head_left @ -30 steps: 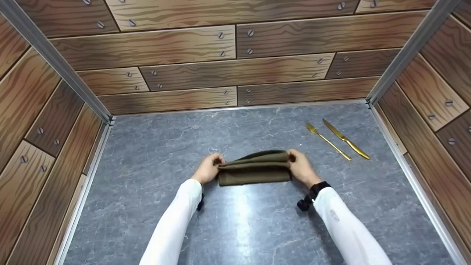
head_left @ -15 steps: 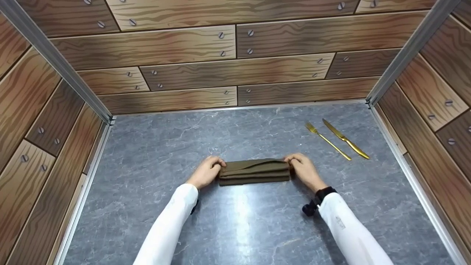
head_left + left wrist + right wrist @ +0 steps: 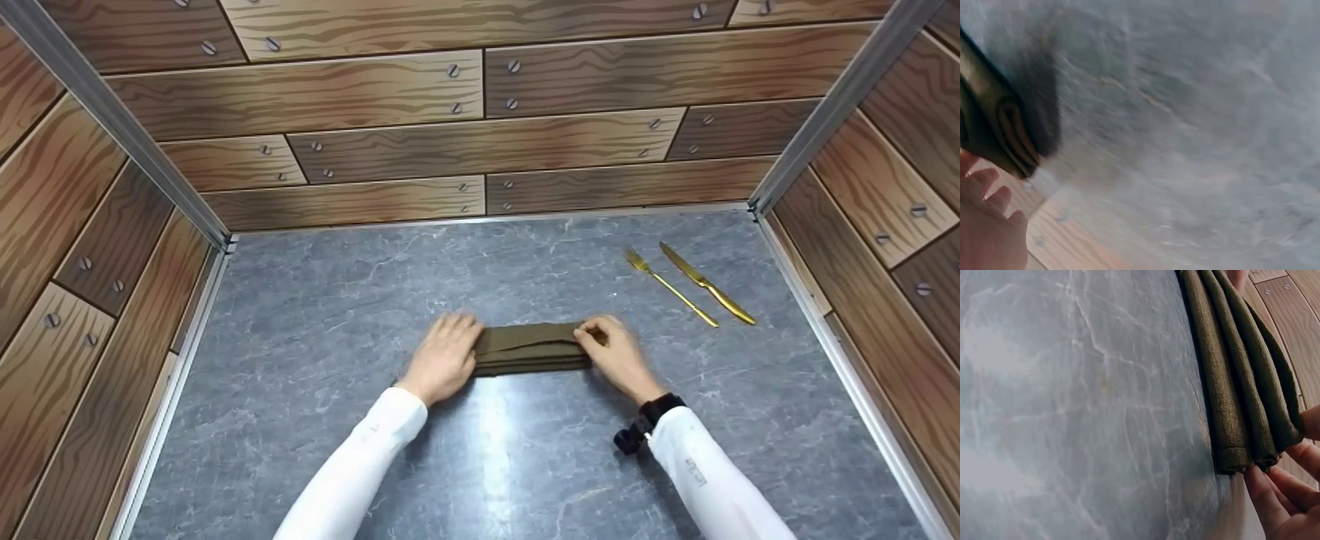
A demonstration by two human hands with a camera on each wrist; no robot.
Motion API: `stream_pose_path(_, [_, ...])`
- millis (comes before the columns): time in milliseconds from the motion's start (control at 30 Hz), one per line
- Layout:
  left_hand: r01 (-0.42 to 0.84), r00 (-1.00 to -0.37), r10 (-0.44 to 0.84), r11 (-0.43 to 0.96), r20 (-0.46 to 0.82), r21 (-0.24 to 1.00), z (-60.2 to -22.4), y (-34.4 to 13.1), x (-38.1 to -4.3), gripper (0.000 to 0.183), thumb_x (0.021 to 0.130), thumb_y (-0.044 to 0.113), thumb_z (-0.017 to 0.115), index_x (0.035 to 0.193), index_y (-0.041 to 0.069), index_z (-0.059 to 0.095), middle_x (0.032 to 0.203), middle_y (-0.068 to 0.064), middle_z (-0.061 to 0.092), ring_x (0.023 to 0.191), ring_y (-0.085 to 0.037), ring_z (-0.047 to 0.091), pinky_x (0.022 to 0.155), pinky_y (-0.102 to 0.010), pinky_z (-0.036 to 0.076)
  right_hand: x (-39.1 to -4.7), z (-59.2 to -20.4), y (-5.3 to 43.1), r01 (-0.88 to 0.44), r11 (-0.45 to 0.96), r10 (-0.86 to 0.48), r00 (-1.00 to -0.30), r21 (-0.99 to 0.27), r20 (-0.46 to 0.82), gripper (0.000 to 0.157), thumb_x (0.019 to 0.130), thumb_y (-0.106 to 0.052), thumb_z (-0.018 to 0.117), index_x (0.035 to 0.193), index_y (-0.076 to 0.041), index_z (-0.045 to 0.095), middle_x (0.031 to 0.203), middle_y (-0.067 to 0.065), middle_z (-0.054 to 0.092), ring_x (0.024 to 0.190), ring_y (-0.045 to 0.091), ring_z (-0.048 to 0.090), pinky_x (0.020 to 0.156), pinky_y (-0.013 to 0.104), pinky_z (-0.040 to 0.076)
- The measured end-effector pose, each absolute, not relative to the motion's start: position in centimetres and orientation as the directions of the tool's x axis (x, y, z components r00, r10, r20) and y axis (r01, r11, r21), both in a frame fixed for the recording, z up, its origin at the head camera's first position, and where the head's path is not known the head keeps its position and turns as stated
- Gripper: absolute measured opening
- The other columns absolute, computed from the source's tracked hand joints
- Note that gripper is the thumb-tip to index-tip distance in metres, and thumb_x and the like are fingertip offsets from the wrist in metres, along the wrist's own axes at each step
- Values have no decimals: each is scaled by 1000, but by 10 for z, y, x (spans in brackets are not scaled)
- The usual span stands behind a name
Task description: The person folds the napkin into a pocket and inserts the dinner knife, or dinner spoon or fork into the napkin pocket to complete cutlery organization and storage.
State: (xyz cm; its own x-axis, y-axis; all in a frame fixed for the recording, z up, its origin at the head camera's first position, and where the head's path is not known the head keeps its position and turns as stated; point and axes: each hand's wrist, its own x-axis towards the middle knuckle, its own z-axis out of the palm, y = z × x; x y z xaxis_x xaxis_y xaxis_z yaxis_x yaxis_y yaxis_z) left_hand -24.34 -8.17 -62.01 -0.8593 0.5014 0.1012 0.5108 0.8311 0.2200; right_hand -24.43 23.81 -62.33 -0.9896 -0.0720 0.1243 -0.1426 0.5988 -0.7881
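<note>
Cloth (image 3: 529, 349) lies folded in narrow layers on the desk (image 3: 337, 300) before you. Your left grip (image 3: 444, 356) rests at its left end, fingers extended; your right grip (image 3: 616, 354) pinches its right end. A fork (image 3: 679, 295) and knife (image 3: 703, 283) lie apart, farther to your right.

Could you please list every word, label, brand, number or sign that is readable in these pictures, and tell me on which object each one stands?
No text can be read in these pictures.
Right sleeve: a small dark mark that may be lettering, too small and blurred to read.
Folded cloth, fork and knife: no lettering is visible on them.
</note>
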Motion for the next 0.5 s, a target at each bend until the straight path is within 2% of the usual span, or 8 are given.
stream_pose_path(100, [560, -828, 553, 820, 88, 116, -620, -72, -240, 55, 102, 37, 42, 151, 11, 39, 152, -10, 40, 143, -29, 30, 118, -47, 14, -243, -624, 236, -153, 610, -79, -988, -777, 133, 15, 94, -24, 67, 98, -10, 69, 108, 6, 61, 99, 21, 59, 86, 38, 49])
stream_pose_path(200, [585, -810, 580, 809, 87, 54, -622, -64, -236, 59, 103, 45, 39, 153, 14, 36, 152, -9, 41, 142, -28, 32, 118, -45, 17, -243, -625, 235, -175, 633, -94, -984, -754, 149, 12, 93, -22, 68, 99, -12, 69, 114, 6, 61, 101, 21, 59, 86, 37, 49])
stream_pose_path(367, [606, -791, 598, 795, 130, 33, -629, -59, -232, 55, 104, 38, 44, 153, 15, 37, 150, -11, 43, 140, -28, 36, 115, -43, 26, -241, -628, 235, -228, 662, -121, -973, -714, 199, 12, 90, -20, 71, 99, -13, 71, 123, 10, 60, 106, 25, 59, 86, 38, 47])
stream_pose_path(500, [621, -775, 605, 783, 181, 41, -634, -60, -230, 51, 105, 34, 45, 151, 14, 41, 150, -13, 43, 139, -29, 38, 114, -43, 29, -240, -631, 237, -275, 660, -149, -960, -699, 238, 12, 89, -17, 73, 100, -11, 72, 124, 14, 60, 108, 29, 59, 88, 42, 48])
